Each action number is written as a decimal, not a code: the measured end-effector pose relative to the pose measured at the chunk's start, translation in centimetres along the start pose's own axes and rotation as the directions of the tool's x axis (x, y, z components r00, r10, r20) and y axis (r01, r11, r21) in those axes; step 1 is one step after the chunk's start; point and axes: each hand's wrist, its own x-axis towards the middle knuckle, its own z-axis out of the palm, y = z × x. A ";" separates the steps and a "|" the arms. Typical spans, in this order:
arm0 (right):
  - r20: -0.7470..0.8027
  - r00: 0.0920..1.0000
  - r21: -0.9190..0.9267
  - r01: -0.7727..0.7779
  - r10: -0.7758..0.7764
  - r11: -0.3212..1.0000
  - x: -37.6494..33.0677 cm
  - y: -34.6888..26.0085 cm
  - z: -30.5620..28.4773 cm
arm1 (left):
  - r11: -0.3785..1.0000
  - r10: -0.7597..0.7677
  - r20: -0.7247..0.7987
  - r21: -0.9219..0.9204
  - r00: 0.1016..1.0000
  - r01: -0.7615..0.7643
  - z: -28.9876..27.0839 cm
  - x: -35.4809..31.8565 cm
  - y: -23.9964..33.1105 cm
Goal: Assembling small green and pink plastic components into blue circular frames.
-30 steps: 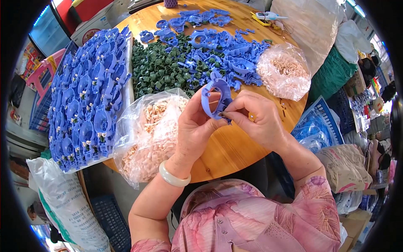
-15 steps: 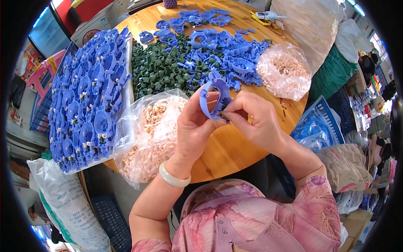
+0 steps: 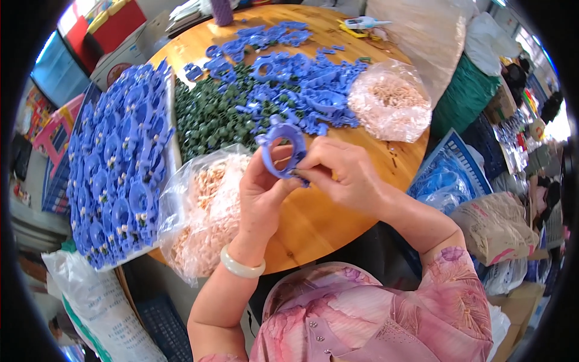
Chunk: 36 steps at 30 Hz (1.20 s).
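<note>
A blue plastic ring-shaped part (image 3: 291,134) is raised over the near side of the round wooden table. My left hand (image 3: 260,188) grips it by its left and lower edge, with the thumb below the ring. At the ring's lower right, my right hand (image 3: 342,175) pinches with thumb and forefinger against the rim; any small piece between those fingertips is hidden. Past the hands lie a heap of loose blue plastic parts (image 3: 329,81) and a heap of dark green plastic pieces (image 3: 208,114).
On the left, a white tray (image 3: 176,136) holds rows of blue parts. Open clear bags of small cream pieces stand near my left arm (image 3: 208,208) and at the table's right (image 3: 389,99). A glue gun (image 3: 365,23) lies at the back. Sacks and a blue basket (image 3: 452,166) flank the table.
My view has shifted, so the table appears a little further left. The blue ring has turned slightly in my left hand, while my right fingers stay at its lower right rim.
</note>
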 end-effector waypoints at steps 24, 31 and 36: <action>-0.014 0.860 -0.499 -0.449 0.511 0.741 1.3 18.0 -12.9 | 0.954 -0.202 -0.070 -0.238 0.977 0.181 -0.6 0.4 0.2; -0.040 0.907 -0.389 -0.401 0.420 0.830 0.4 18.0 -12.4 | 0.945 -0.225 -0.050 -0.252 0.973 0.206 -0.5 0.4 0.3; -0.002 0.909 -0.499 -0.362 0.417 0.788 0.7 18.6 -12.1 | 0.951 -0.216 -0.053 -0.239 0.975 0.198 -0.4 0.5 0.4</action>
